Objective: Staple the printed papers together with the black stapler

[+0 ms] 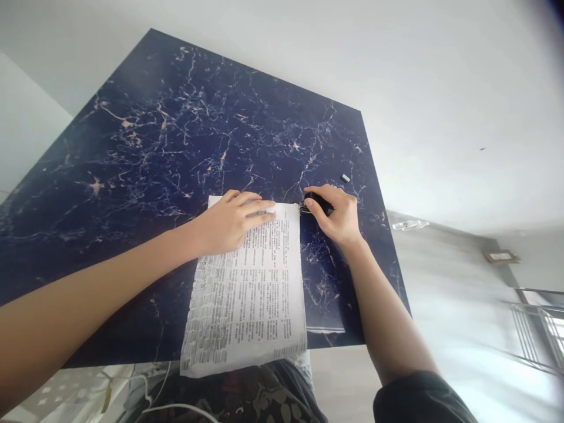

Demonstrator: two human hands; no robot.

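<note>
Dark-blue marbled worktop (176,135), pale floor beyond its far & right edges.

Printed paper (251,294) lies flat toward the near-right corner of the worktop, w/ its bottom edge hanging over the near edge. Could be more than one sheet, can't tell.

Small black fastening tool (319,202) (stapler or clip, too small to say) sits at the paper's far right corner, metal end touching that corner.

Right hand (339,217) is wrapped over the tool, its fingers (315,208) narrow and pinched round the body. Left hand (229,220) lies palm-down on the paper's far edge, fingers (259,208) flat and together, holding nothing, just pressing.

Step in hand, as I judge it: lining the tool up on the corner while the paper is pinned. Next move calls for keeping the left hand's pressure so nothing slides, getting the corner fully inside the tool's mouth, then a firm, square squeeze.

Small dark-and-white bit (345,177) lies apart, nearer the worktop's right edge. White cable (176,405) below the near edge.
</note>
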